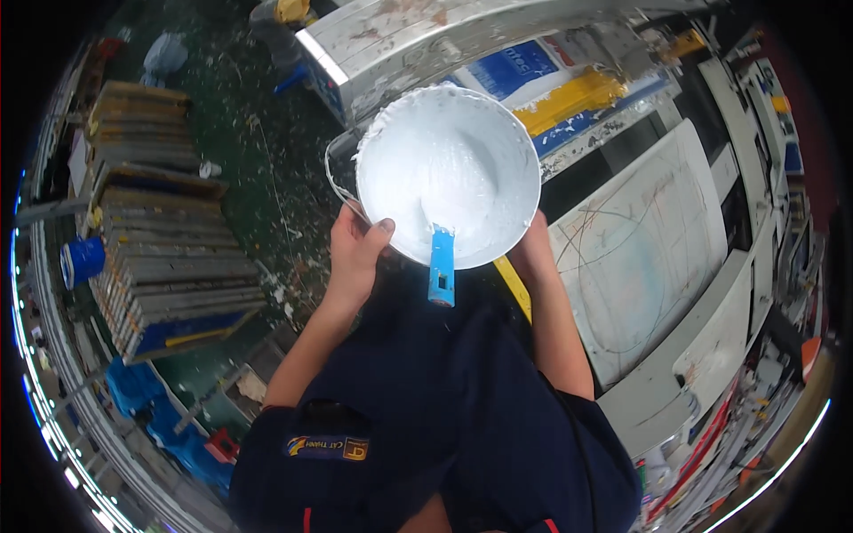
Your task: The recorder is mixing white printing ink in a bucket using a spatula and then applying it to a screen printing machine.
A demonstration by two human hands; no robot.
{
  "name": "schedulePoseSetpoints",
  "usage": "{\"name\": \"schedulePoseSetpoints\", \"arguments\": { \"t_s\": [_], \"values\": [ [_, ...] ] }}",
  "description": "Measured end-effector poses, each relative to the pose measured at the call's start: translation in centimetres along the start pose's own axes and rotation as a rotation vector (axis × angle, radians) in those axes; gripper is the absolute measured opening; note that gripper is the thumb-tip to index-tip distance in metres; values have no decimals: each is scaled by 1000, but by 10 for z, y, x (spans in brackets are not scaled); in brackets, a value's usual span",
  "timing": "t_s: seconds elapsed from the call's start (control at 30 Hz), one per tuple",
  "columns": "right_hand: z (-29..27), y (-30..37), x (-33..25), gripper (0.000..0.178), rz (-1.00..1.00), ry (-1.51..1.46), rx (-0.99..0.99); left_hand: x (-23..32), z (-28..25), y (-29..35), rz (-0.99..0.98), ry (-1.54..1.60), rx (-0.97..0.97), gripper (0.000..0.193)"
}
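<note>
A white bucket (514, 147) is held up in front of my body between both hands, its open top toward me. Thick white paste (426, 169) coats its inside and crusts the left part of the rim. A tool with a flat blue handle (442, 274) leans over the near rim; its other end is sunk in the paste, so its kind is hidden. My left hand (357, 253) grips the bucket's near left side, thumb at the rim, beside the wire bail (336, 182). Against the right side is my right hand (533, 249), its fingers mostly hidden behind the bucket.
Ahead stands a stained machine (400, 44) with a yellow, paste-smeared piece (569, 102). A pale scratched panel (640, 249) lies at the right. Stacked frames (182, 266), a blue can (83, 260) and blue plastic pieces (160, 409) are at the left, by the spattered green floor (240, 115).
</note>
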State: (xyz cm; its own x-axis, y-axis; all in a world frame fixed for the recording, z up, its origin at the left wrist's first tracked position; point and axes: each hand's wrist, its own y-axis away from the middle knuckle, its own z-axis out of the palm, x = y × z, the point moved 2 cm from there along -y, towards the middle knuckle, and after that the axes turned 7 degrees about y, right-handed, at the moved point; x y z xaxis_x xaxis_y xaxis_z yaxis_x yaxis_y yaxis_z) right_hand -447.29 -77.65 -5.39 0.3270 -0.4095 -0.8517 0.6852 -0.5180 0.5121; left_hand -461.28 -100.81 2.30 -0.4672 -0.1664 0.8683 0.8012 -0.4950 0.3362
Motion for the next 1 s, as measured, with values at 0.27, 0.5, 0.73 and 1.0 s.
{"name": "schedulePoseSetpoints", "arguments": {
  "t_s": [0.27, 0.5, 0.73, 1.0],
  "values": [
    [53, 104, -153, 27, -1286, 829, -322, -5, -7, 3, -28, 60, 9, 39],
    [71, 61, -180, 27, -1568, 1235, -307, -4, -8, 4, 76, 74, -29, 46],
    [91, 60, -211, 24, -1022, 2337, -300, 1, -2, 5, 71, 59, -25, 50],
    [141, 78, -302, 23, -1327, 2295, -380, 0, -9, 6, 46, 64, -53, 55]
  ]
}}
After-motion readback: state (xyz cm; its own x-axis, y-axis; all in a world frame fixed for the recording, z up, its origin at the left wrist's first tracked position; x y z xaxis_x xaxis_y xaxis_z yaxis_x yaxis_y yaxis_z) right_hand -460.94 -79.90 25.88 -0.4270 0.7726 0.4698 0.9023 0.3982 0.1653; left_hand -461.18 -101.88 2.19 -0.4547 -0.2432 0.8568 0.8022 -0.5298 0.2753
